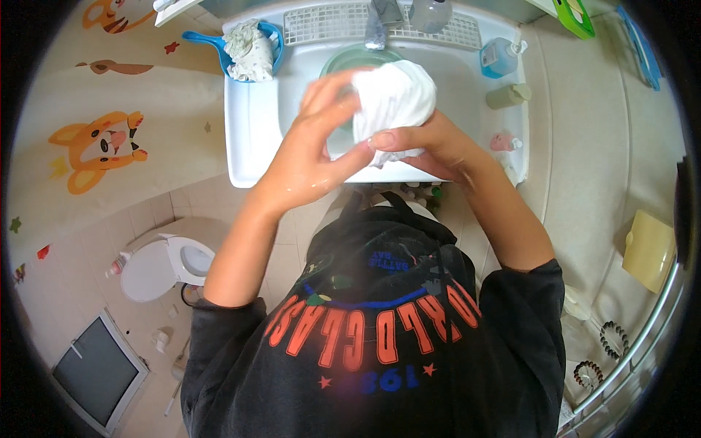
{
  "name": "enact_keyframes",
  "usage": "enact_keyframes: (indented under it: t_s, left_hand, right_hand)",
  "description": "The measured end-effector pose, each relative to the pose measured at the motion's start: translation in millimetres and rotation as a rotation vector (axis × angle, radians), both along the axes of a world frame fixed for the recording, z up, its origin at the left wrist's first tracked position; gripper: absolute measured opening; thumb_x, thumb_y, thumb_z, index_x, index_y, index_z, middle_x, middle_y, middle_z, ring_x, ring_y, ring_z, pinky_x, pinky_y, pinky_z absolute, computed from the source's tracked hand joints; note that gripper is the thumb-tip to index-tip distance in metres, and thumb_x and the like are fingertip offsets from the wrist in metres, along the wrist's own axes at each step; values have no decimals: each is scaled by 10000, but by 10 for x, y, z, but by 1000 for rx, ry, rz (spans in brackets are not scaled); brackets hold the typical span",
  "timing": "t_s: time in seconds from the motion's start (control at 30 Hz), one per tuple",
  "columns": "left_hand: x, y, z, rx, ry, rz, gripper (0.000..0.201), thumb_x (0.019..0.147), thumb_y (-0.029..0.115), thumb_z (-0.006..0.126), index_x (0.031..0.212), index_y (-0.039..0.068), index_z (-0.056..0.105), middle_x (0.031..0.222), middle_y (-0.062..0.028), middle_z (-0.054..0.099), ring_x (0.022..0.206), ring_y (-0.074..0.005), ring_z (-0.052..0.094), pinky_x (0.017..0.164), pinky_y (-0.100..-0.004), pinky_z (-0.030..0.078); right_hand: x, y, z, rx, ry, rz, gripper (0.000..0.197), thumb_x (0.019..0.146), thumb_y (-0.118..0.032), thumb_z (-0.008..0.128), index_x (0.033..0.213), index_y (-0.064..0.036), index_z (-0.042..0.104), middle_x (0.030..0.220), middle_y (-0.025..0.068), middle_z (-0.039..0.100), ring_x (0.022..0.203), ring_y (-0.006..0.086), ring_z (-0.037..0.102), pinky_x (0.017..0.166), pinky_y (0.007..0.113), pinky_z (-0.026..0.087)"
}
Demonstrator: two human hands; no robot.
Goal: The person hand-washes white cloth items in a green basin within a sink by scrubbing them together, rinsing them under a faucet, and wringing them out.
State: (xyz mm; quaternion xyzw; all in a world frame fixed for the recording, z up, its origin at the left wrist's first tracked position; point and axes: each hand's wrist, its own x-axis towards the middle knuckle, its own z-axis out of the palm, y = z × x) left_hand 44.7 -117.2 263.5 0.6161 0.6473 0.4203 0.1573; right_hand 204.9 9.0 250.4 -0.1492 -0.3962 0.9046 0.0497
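A bunched white cloth (394,98) is held up over the sink, in front of my chest. My right hand (434,146) grips its lower right side, with the thumb across the near face. On the other side, my left hand (310,139) has its thumb at the lower edge of the cloth and its curled fingers against the upper left; these fingers are partly blurred. Wet drops and a little foam show on the left wrist. Behind the cloth, a translucent green basin (339,62) sits in the white sink (252,146), partly hidden by hands and cloth.
A blue dipper (219,44) with patterned cloth stands at the sink's back left. The faucet (376,33) rises behind the basin. Along the right rim are a blue pump bottle (499,60), a beige bottle (507,96) and a pink bottle (504,141). A toilet (157,270) is behind left.
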Motion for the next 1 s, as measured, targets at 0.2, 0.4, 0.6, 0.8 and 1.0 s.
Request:
enact_keyframes:
  t_s: [0.2,0.4,0.6,0.8,1.0]
  left_hand:
    - [-495,-249,-78,167,-292,-106,280,812,158,687,1075,69,645,1363,-169,514,1280,-368,473,1013,-474,414]
    - [-103,-165,-498,206,559,-304,392,697,145,685,1071,87,587,1111,-136,601,899,-273,627,769,-331,528]
    - [-64,57,-1164,-99,749,-296,134,697,102,624,822,71,590,865,-94,638,525,-211,596,451,-342,481]
    - [111,558,-1569,-862,-39,-25,155,805,148,615,881,14,630,641,-77,597,492,-208,566,401,-312,437]
    - [189,613,-1451,-909,-1596,-19,138,885,208,551,933,90,603,549,19,407,384,-62,270,349,-205,196]
  right_hand:
    - [83,163,14,-132,-276,153,458,760,-114,718,1175,-5,559,980,127,663,833,211,666,652,330,563]
    - [-216,-187,-54,216,-351,719,382,760,-344,774,924,-37,618,806,61,675,565,105,584,464,232,439]
    - [-208,23,-1058,965,-458,631,438,601,-352,815,748,30,658,727,112,660,687,232,621,621,364,506]
    - [-702,468,-1133,2168,-325,765,114,612,-148,721,704,-82,712,743,124,688,715,286,682,586,426,528]
    - [-712,868,-1137,2309,332,474,109,689,-135,625,638,-100,535,649,79,588,663,251,611,553,351,459]
